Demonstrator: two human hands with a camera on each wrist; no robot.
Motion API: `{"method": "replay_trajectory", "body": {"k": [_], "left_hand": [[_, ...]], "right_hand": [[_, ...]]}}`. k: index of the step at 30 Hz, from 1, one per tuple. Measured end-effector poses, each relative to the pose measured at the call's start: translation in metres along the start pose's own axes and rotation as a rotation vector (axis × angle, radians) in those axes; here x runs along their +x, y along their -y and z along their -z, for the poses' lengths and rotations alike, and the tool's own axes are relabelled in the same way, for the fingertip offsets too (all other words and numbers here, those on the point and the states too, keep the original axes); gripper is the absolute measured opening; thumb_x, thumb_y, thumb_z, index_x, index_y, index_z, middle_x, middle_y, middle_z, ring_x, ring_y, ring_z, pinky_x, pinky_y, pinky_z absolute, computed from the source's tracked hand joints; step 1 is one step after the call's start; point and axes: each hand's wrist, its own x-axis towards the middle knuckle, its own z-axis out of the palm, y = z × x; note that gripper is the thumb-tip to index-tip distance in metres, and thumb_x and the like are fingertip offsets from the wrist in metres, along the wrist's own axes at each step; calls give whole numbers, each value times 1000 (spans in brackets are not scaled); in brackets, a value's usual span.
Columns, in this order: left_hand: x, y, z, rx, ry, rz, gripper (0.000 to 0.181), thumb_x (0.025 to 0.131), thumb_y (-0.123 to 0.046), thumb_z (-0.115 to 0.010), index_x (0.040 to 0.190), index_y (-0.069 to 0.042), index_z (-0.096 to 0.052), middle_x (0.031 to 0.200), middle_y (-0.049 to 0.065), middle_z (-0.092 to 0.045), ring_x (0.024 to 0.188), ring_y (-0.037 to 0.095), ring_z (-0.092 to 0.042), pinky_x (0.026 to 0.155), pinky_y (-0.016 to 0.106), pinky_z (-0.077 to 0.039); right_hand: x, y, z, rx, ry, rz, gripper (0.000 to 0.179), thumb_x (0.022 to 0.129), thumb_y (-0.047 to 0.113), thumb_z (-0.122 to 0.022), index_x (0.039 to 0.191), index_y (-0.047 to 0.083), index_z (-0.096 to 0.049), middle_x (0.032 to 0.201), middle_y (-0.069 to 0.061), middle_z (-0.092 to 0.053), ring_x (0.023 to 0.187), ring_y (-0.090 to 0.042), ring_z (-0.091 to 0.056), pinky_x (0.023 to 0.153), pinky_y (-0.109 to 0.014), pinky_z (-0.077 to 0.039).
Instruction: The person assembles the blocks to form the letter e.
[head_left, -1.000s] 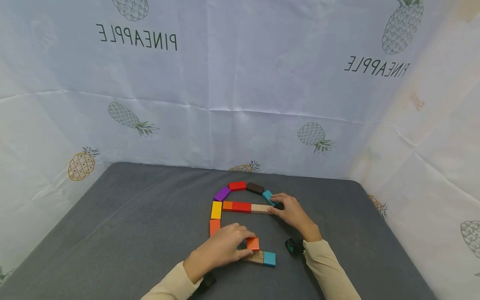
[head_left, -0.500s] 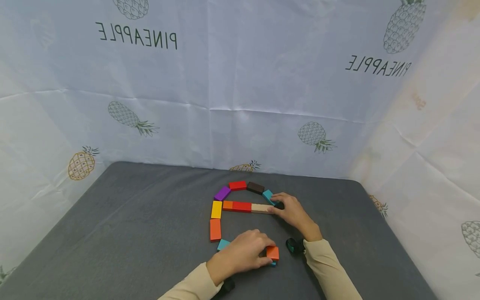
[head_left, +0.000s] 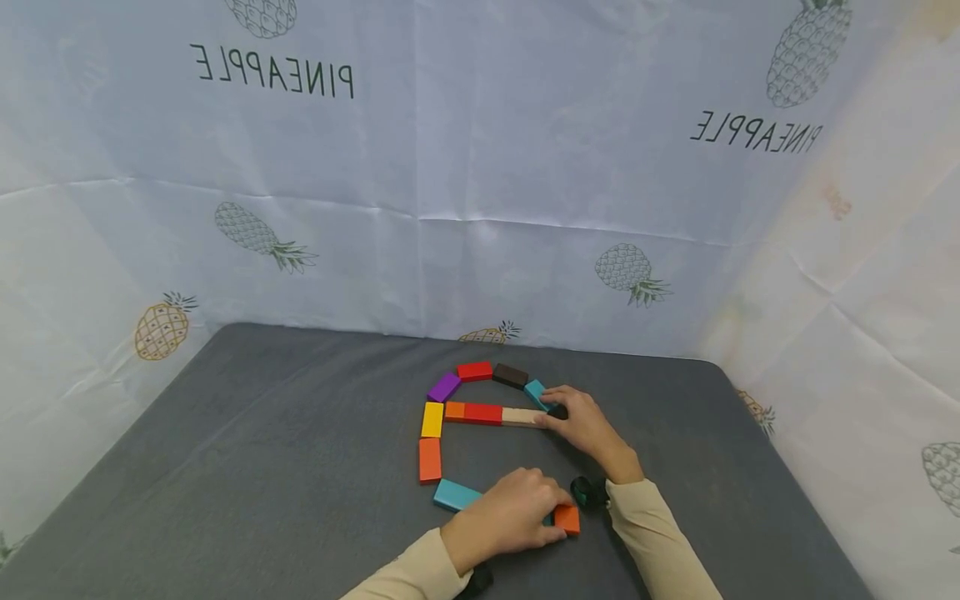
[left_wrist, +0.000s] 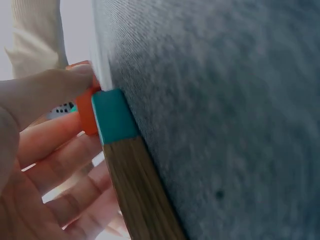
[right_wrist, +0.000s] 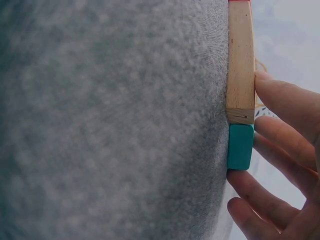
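My left hand (head_left: 513,512) pinches an orange block (head_left: 567,520) between thumb and fingers, at the right end of the bottom row. In the left wrist view that orange block (left_wrist: 87,112) sits against the end of a teal block (left_wrist: 115,116), which adjoins a brown wood-grain block (left_wrist: 142,187). The left hand hides much of this row in the head view. My right hand (head_left: 588,427) rests at the right end of the middle row. Its thumb touches a pale wooden block (right_wrist: 241,60), and its other fingers lie about a teal block (right_wrist: 240,146).
A curved outline of blocks lies on the grey table (head_left: 285,467): dark brown (head_left: 511,377), red (head_left: 475,372), purple (head_left: 444,387), yellow (head_left: 432,420), orange (head_left: 430,460) and blue (head_left: 457,495). The middle row has another red block (head_left: 482,413). A pineapple-print cloth (head_left: 480,167) hangs behind.
My left hand has moved right with the orange block, from above the bottom row to its right end, and lowered it there. The blue block at lower left is uncovered. My right hand stays put.
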Motion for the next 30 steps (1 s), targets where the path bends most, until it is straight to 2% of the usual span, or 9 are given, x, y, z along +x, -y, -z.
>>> {"method": "replay_trajectory", "body": {"k": [8,19,23,30], "left_hand": [[1,-1,-2,37,20,21,28,86,-34,-78,111,-22,-75,93,-12,-70,73,0,-52,69,17,-46],[-2,0,0,72,35,55,31,85,-37,-79,112,-23,-74,100,-12,-69,79,2,-53,73,17,-48],[-8,2,2,27,38,74,33,86,-38,-77,115,-23,-73,104,-11,-69,81,2,-53,75,17,-48],[-26,9,12,-35,32,112,40,86,-39,-77,120,-20,-71,108,-9,-68,88,3,-55,82,19,-50]], "right_hand": [[0,1,0,4,-17,15,43,91,30,-72,123,1,-68,131,-20,-62,124,-41,-57,103,-57,-46],[1,0,0,5,-19,16,44,91,30,-73,124,1,-68,131,-20,-62,124,-41,-57,103,-57,-46],[-1,0,-1,6,-20,17,44,91,29,-73,124,1,-68,131,-20,-62,124,-42,-57,103,-58,-46],[-1,0,-2,8,-16,10,44,91,30,-73,124,1,-68,130,-20,-63,124,-41,-57,104,-57,-46]]}}
